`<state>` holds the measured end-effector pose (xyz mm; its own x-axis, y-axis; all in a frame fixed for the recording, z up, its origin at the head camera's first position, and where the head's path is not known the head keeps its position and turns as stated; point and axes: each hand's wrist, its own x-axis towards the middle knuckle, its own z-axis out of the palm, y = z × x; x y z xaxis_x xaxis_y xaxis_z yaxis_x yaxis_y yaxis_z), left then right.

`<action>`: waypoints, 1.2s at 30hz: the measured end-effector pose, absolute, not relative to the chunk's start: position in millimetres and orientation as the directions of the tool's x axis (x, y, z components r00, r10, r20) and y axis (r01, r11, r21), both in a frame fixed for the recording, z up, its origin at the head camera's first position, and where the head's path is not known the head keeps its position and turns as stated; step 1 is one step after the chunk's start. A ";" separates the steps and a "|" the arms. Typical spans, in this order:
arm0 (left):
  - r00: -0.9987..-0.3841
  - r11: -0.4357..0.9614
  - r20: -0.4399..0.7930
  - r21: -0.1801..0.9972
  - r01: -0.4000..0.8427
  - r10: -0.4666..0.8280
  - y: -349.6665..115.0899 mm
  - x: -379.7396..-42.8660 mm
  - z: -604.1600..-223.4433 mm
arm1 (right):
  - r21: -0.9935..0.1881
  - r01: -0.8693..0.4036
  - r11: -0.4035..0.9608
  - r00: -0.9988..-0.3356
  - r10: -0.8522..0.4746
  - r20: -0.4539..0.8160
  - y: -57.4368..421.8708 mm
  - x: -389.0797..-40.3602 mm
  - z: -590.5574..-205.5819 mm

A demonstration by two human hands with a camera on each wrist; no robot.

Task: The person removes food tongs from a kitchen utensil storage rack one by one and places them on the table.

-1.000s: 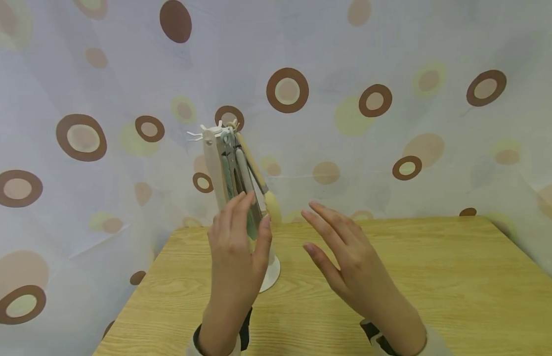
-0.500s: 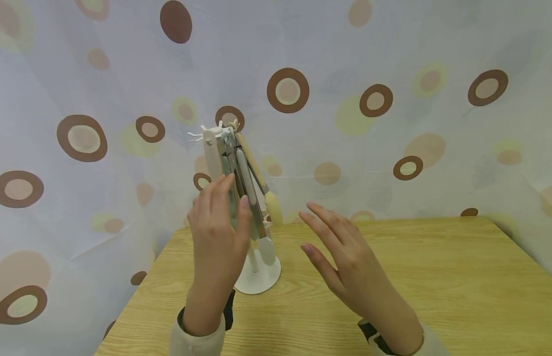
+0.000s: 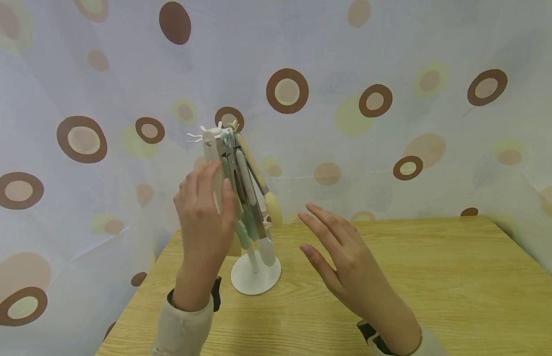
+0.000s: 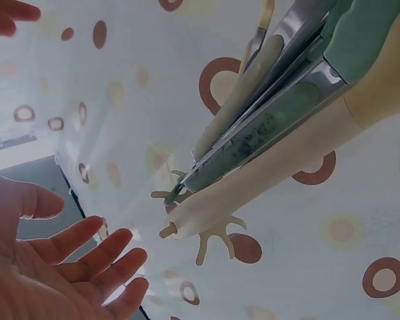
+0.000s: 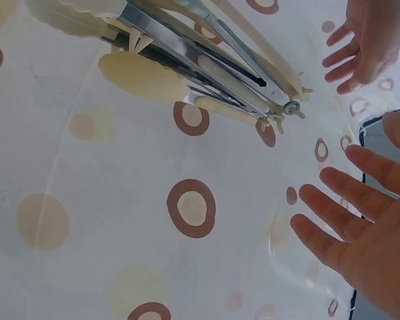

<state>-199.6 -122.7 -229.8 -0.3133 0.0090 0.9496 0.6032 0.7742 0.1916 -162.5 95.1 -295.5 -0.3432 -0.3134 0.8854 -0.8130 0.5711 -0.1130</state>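
Note:
On the table stands a white utensil stand (image 3: 244, 283) with a round base and hooks at its top. Kitchen utensils hang from it. Among them are metal tongs with green grips (image 4: 283, 117), a utensil with a pale handle (image 4: 253, 177), and one with a yellow head (image 5: 143, 77). My left hand (image 3: 202, 212) is raised beside the stand's left side, fingers extended, and overlaps the pale handle in the head view. Its palm shows bare in the left wrist view. To the right of the stand, my right hand (image 3: 347, 259) hovers with spread, relaxed fingers and holds nothing.
The wooden table (image 3: 440, 282) stretches out to the right of the stand. Behind it hangs a pale curtain (image 3: 329, 44) printed with brown rings and dots. Both wrists wear dark straps under light sleeves.
My left hand has moved left and slightly up, from in front of the utensils to their left side, uncovering the stand's base. The right hand and the stand have stayed nearly still.

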 end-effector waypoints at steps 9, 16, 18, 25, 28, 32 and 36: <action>-0.260 0.797 0.966 0.159 0.582 -0.003 -133.5 -215.2 -219.8 | -0.109 -0.813 0.572 -0.337 -0.309 0.889 94.7 -163.1 -296.5; -0.280 0.806 0.957 0.219 0.550 -0.069 -143.7 -231.2 -207.6 | -0.105 -0.812 0.574 -0.333 -0.309 0.891 94.4 -164.0 -296.2; -0.284 0.809 0.956 0.225 0.543 -0.076 -146.2 -234.5 -204.4 | -0.109 -0.810 0.576 -0.341 -0.312 0.887 94.6 -164.1 -296.7; -0.271 0.823 0.962 0.182 0.539 -0.036 -154.3 -242.6 -191.7 | -0.116 -0.805 0.582 -0.356 -0.316 0.880 95.7 -164.9 -297.8; -0.276 0.828 0.961 0.173 0.533 -0.023 -159.1 -246.5 -185.8 | -0.117 -0.804 0.583 -0.358 -0.317 0.878 95.9 -165.2 -298.1; -0.282 0.839 0.959 0.170 0.518 -0.020 -166.4 -254.6 -179.6 | -0.120 -0.803 0.584 -0.363 -0.320 0.875 96.1 -165.5 -298.5; -0.297 0.845 0.955 0.144 0.516 0.018 -173.7 -264.2 -174.7 | -0.120 -0.804 0.583 -0.363 -0.320 0.875 95.8 -165.5 -299.1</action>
<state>-264.2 -173.7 -174.7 -0.2972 0.0184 0.9546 0.5156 0.8446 0.1442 -165.5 95.8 -299.1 -0.3628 -0.3199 0.8752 -0.8036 0.5829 -0.1201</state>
